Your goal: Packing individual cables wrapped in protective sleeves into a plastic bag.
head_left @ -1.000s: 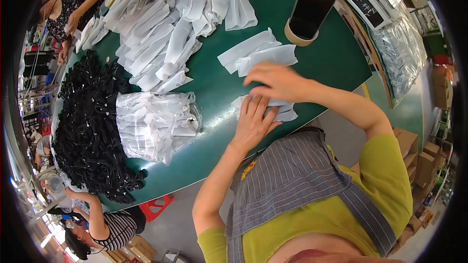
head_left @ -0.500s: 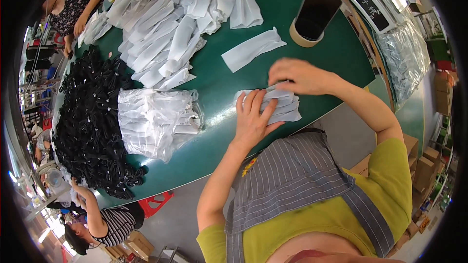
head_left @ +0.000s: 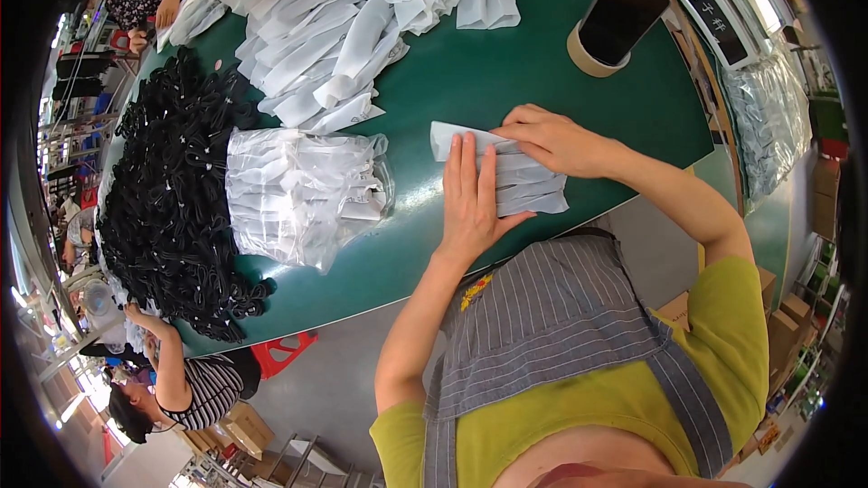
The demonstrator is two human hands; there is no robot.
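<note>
Stack of white bags [head_left: 529,183] at centre right, on the green table [head_left: 506,81]. Left hand [head_left: 470,199] flat, fingers spread, pressing — right hand [head_left: 556,140] curled over the far edge. Squaring step; next needs even alignment.

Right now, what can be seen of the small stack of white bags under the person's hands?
The stack of white bags is a flat pile of thin, translucent plastic-looking sleeves, long and narrow, fanned slightly so that their edges show as stripes. It lies on the green table near its front edge, close to the person's body. The left hand lies flat across its middle, fingers spread and straight. The right hand rests on its far edge. One end pokes out to the left of the left hand; the other reaches right.
</note>
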